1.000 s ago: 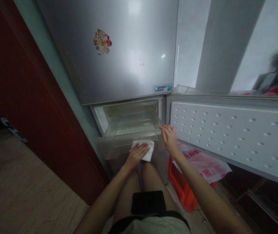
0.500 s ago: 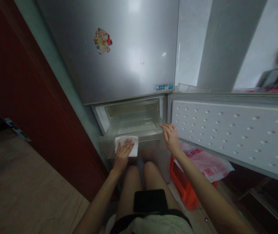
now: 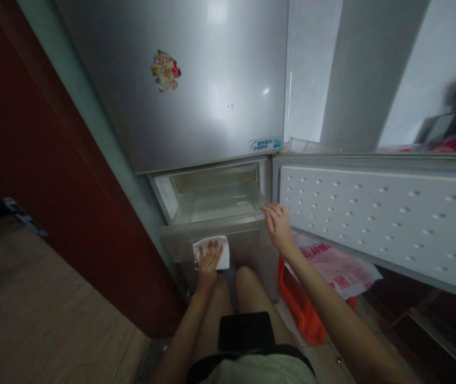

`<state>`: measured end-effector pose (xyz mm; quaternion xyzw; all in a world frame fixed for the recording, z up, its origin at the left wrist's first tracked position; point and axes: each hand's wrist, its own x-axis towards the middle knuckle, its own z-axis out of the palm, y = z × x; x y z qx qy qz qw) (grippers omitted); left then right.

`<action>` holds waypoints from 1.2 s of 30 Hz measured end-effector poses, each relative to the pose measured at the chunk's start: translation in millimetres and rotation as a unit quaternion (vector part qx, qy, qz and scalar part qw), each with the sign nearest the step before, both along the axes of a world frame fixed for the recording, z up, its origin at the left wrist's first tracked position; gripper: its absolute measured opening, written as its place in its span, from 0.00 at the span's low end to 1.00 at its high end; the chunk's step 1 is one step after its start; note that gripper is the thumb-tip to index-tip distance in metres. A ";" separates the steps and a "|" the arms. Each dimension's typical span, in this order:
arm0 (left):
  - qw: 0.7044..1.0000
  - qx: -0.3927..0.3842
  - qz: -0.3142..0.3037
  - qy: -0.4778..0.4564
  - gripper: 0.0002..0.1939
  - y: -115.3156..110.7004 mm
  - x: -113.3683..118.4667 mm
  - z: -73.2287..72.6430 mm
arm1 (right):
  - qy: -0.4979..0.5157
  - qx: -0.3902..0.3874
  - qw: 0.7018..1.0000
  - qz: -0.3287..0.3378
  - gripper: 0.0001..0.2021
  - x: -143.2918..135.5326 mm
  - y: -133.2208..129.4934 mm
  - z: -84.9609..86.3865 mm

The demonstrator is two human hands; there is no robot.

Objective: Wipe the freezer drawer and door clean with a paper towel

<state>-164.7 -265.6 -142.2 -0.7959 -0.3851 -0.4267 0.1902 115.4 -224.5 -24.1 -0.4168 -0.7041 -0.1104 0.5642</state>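
My left hand lies with fingers spread on a white cloth, pressing it flat against the front of a clear drawer. This drawer is pulled out of the lower compartment of a silver fridge, and its inside shows no contents. At the drawer's right front corner is my right hand, its fingers bent together over the edge, closed on it.
The white dimpled inner side of the open lower door spans the right. Below it, a pink-and-white plastic bag lies on an orange stool. A dark red door frame stands left. A black phone-like object rests on my lap.
My left hand and the cloth have moved down and slightly right on the drawer front. My right hand stays at the drawer corner. The view has shifted slightly.
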 end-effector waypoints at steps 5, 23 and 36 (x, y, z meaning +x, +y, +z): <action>1.000 -0.004 -0.002 -0.026 0.44 4.3 14.3 -11.6 | -0.002 0.003 1.000 -0.001 0.16 1.0 0.1 -0.6; 0.997 0.022 -0.046 0.053 0.33 18.4 52.9 9.9 | -0.001 0.009 1.000 -0.004 0.16 0.4 -0.8 -0.1; 0.996 0.042 -0.008 0.075 0.37 10.7 -14.5 22.2 | -0.002 0.007 1.000 -0.006 0.16 0.3 0.3 -0.6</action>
